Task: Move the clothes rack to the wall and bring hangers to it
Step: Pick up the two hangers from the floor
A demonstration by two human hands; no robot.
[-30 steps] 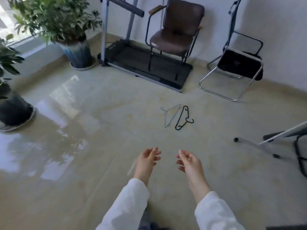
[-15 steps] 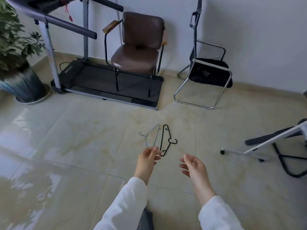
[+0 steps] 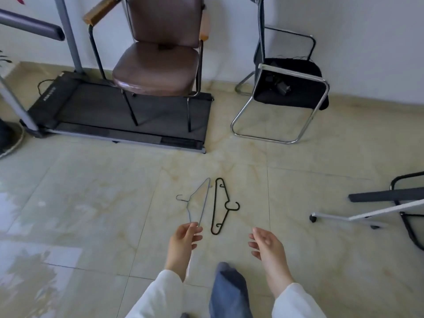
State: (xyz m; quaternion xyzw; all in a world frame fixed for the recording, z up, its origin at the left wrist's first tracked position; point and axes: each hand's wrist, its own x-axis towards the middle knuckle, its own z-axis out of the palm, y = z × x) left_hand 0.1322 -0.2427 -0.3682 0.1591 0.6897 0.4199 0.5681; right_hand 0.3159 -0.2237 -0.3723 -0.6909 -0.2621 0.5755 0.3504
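Two hangers lie side by side on the tiled floor: a thin grey wire hanger (image 3: 199, 203) and a black plastic hanger (image 3: 221, 205) to its right. My left hand (image 3: 184, 238) is open, palm up, its fingertips just at the near end of the grey hanger, touching or nearly so. My right hand (image 3: 266, 243) is open and empty, a little right of the black hanger's near end. At the right edge a white bar on a small caster (image 3: 367, 213), possibly the clothes rack's base, rests on the floor.
A treadmill (image 3: 119, 115) lies ahead against the wall with a brown armchair (image 3: 158, 67) standing on it. A black chrome-framed chair (image 3: 289, 88) is to its right. A plant pot (image 3: 6, 138) shows at the left edge. My knee in blue trousers (image 3: 229, 292) is raised below.
I have walked toward the hangers; they are now just in front of my hands. Both hands stay open, the left one now reaching the grey hanger's end. My knee has come into view.
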